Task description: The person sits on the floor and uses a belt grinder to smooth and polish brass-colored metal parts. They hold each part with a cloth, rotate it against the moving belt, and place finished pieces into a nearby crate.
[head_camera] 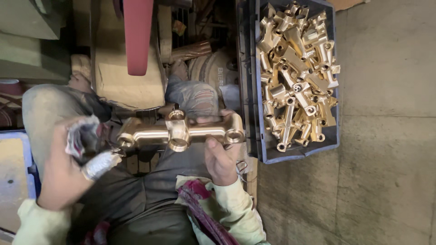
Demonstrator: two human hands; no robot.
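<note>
I hold a polished brass tap body (179, 130) level in front of me, a long bar with three round openings. My right hand (220, 159) grips its right end, thumb on top by the end ring. My left hand (68, 168), fingers wrapped in grey tape and cloth, holds its left end. Both sleeves are pale yellow. The brass piece hangs over my lap, just below a red sanding belt (137, 36).
A dark plastic crate (297, 152) at the right holds several similar brass tap bodies (297, 72) in a heap. Bare concrete floor (390, 136) lies further right. A dusty machine housing (127, 77) sits behind the belt. A blue tray edge (18, 159) shows at the left.
</note>
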